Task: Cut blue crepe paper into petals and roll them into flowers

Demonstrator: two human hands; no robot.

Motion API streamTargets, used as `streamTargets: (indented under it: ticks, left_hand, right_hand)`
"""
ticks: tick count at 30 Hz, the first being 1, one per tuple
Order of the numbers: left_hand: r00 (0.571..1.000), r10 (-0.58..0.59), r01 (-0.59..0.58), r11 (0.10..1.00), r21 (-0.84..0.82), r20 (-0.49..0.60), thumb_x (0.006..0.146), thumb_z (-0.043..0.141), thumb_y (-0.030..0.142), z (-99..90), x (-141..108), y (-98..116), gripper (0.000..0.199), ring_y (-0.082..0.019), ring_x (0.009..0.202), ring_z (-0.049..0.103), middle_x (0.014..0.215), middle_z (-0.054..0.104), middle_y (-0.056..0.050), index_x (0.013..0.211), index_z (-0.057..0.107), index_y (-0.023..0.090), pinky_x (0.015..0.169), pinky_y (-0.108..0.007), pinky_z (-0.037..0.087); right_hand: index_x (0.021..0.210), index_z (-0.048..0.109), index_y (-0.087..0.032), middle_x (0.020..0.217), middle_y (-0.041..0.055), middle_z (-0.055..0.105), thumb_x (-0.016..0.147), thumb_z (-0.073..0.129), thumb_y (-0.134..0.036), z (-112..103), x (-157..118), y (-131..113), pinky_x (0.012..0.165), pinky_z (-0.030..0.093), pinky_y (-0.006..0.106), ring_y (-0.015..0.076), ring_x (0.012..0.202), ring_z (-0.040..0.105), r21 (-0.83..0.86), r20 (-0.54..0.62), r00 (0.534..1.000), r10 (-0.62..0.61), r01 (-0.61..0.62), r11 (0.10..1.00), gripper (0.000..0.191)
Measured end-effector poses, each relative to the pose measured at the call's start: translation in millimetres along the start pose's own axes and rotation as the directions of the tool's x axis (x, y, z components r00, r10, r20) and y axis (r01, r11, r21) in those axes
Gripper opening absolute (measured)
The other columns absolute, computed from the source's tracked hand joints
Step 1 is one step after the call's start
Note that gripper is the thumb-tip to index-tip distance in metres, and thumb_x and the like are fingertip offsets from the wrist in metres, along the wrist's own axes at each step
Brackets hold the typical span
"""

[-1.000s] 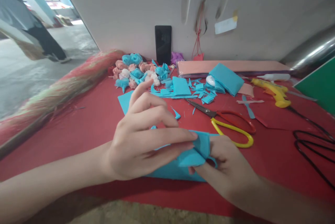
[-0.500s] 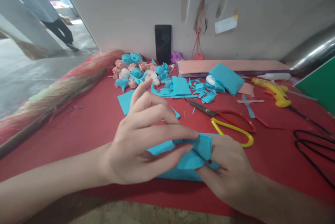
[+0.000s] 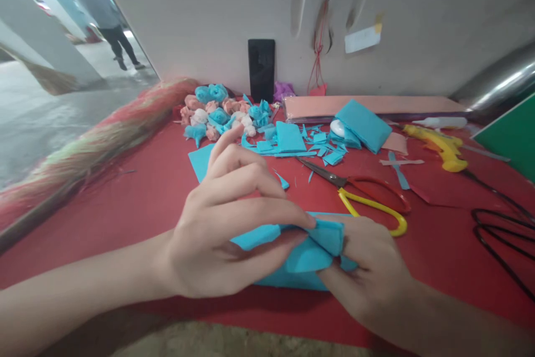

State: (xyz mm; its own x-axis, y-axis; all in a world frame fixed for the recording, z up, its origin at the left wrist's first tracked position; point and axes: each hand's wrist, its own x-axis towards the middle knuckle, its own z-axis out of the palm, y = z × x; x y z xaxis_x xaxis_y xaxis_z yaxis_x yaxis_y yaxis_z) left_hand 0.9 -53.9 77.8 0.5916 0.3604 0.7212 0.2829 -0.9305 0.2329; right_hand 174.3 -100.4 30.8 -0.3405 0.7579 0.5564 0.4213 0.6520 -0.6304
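Note:
A folded strip of blue crepe paper (image 3: 307, 257) is held between my two hands, above the front of the red table. My left hand (image 3: 234, 223) pinches its upper fold between thumb and index finger, the other fingers lifted and curled. My right hand (image 3: 368, 268) grips the strip's right end between thumb and curled fingers, which are partly hidden. Beneath the hands lies a larger blue sheet (image 3: 288, 279). Beyond my right hand rest scissors (image 3: 351, 184) with one red and one yellow handle, their blades spread a little.
Paper roses (image 3: 217, 115) in blue, pink and white are heaped at the back left. Blue scraps (image 3: 321, 145) and folded blue paper (image 3: 363, 126) lie mid-table. A yellow glue gun (image 3: 438, 145) with a black cord sits right. A phone (image 3: 261, 70) leans on the wall. A person (image 3: 112, 23) stands far left.
My right hand and the strip's right end have shifted slightly right and down. My left hand keeps its pinch, nearly still. The person in the background has moved to the right.

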Motion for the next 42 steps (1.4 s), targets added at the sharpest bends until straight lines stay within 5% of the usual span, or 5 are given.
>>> streamTargets:
  ticks: [12,16,21,42]
  left_hand:
    - [0.998,0.049,-0.046,0.997,0.065,-0.038,0.066,0.063,0.015,-3.0,0.9,0.4,0.014,-0.013,0.063,0.05,0.056,0.055,0.004,0.075,0.062,0.025,0.058,-0.031,0.041]
    - [0.995,0.101,-0.102,0.99,0.099,0.019,0.065,0.063,0.013,-8.4,3.3,-0.4,0.017,-0.012,0.063,0.049,0.056,0.057,0.006,0.076,0.063,0.027,0.073,-0.033,0.046]
    - [0.99,0.12,-0.128,0.984,0.12,0.073,0.068,0.063,0.018,-11.4,0.5,-2.8,0.015,-0.013,0.065,0.049,0.058,0.059,0.006,0.076,0.064,0.03,0.098,-0.046,0.035]
    - [0.978,0.169,-0.182,0.978,0.101,0.121,0.067,0.064,0.008,-10.9,-3.0,-4.0,0.024,-0.015,0.077,0.046,0.068,0.059,0.004,0.081,0.067,0.027,0.107,-0.05,0.026]
  right_hand:
    - [0.055,0.032,-0.015,0.052,-0.0079,0.031,0.069,0.047,-0.005,-1.2,3.6,-5.9,0.044,0.023,0.015,0.0035,0.047,0.029,0.18,0.052,0.992,0.118,-0.125,0.976,0.022]
    - [0.056,0.031,-0.015,0.052,-0.0075,0.031,0.068,0.047,-0.004,-0.4,3.6,-5.4,0.044,0.022,0.016,0.0035,0.048,0.028,0.191,0.057,0.989,0.137,-0.146,0.971,0.022]
    - [0.054,0.032,-0.015,0.052,-0.0069,0.034,0.071,0.047,-0.007,-0.6,3.2,-4.9,0.045,0.024,0.017,0.0039,0.048,0.031,0.207,0.082,0.984,0.158,-0.172,0.963,0.023]
    - [0.057,0.036,-0.015,0.054,-0.0089,0.036,0.07,0.049,-0.005,-2.0,4.6,-4.8,0.046,0.027,0.012,0.0028,0.049,0.031,0.232,0.061,0.993,0.105,-0.116,0.966,0.021]
